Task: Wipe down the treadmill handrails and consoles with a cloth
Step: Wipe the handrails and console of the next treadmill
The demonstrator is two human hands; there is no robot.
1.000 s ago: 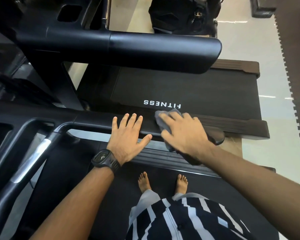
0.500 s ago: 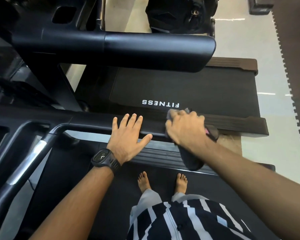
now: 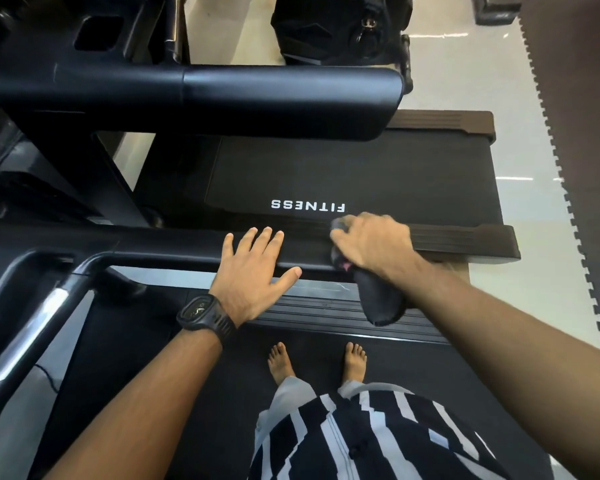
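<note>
- Grey cloth [image 3: 381, 303] is sitting bunched on the near handrail [image 3: 174, 249], close to its free end, with a loose tail hanging below the bar.
- Right hand [image 3: 374, 245] is gripping the cloth, its fingers [image 3: 343, 242] curling over the wad and pressing it onto the top of the rail.
- Left hand [image 3: 253, 271] is resting flat on the same rail just beside the right hand, its fingers [image 3: 265, 240] straight, spread and holding nothing. It is probably acting as a brace.
- Judging by this, the end section of the rail is being wiped.
- Doing it well is likely meaning wrapping the cloth around the bar, so the underside and end cap are getting covered too.
- Long overlapping strokes are probably suiting this better than short dabs, and the patch under the left palm is needing a pass as well.
- 1 risk: the dangling tail is hanging near the deck's side strip [image 3: 326, 313] and may be picking up grit.
</note>
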